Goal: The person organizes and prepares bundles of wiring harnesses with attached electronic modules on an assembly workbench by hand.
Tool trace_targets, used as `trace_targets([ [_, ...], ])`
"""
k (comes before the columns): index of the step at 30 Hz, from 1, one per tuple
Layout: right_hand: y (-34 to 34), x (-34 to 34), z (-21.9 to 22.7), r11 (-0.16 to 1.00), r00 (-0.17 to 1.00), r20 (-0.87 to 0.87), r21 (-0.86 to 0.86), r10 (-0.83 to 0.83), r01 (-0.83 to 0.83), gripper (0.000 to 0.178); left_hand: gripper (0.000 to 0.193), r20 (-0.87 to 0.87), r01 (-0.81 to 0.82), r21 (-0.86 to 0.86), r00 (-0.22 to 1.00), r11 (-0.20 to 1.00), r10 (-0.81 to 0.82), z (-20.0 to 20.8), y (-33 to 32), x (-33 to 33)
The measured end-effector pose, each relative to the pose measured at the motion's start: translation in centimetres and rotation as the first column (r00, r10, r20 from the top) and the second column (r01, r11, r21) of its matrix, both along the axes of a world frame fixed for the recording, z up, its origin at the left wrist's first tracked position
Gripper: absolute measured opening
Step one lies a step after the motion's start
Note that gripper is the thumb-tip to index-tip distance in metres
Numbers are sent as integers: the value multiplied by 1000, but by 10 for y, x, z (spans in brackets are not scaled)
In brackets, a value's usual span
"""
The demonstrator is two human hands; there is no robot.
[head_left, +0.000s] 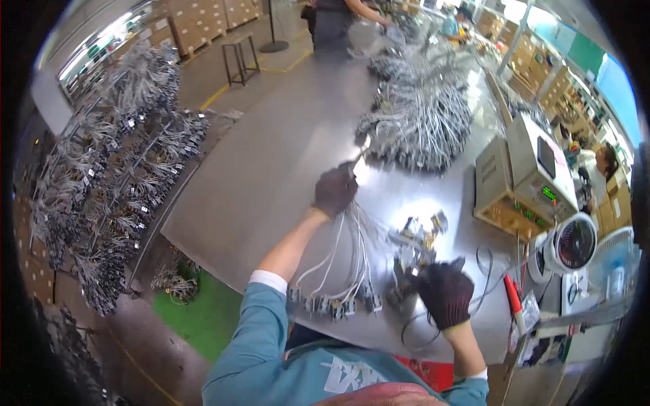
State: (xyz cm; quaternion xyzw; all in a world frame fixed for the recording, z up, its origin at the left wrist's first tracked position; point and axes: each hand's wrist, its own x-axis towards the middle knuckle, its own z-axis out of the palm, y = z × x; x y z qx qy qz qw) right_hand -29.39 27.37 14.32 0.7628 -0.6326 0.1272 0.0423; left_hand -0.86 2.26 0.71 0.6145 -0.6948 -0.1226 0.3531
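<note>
My left hand (336,189), in a dark glove, is closed around a bundle of thin grey-white cables (359,247) above the metal table. The cables hang toward me and end in several small metal connectors (332,306) near the table's front edge. My right hand (445,295), gloved as well, is curled beside a small metal fixture (401,287); what its fingers grip is hidden. Just beyond that hand lies a cluster of loose metallic and yellowish parts (421,233), blurred by glare.
A large heap of grey cables (426,115) covers the far table. At right stand a boxy instrument with lit digits (528,179), a small fan (572,241) and a red-handled tool (513,298). Racks of hanging cables (115,176) stand left. Another person (333,27) works at the far end.
</note>
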Motion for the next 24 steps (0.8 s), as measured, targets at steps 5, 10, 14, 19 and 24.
trace_targets([
  [5,-22,-12,-11,996,998,-12,-63,-64,63,38,46,84,-66,-122,993,990,77,-9,-9,12],
  [10,-16,-15,-6,999,994,103,11,34,-35,44,51,-72,-38,58,996,998,42,-5,-11,18],
  [14,-8,-16,-24,998,977,210,43,-44,36,40,38,-111,-15,-21,994,1000,12,-2,-5,11],
  [19,-6,-13,-35,996,896,442,88,-34,-6,41,52,-102,-42,40,994,998,46,-19,-17,19],
  [24,-11,-8,-29,882,580,702,467,-413,62,35,52,-150,-55,30,987,998,59,-17,-15,18],
])
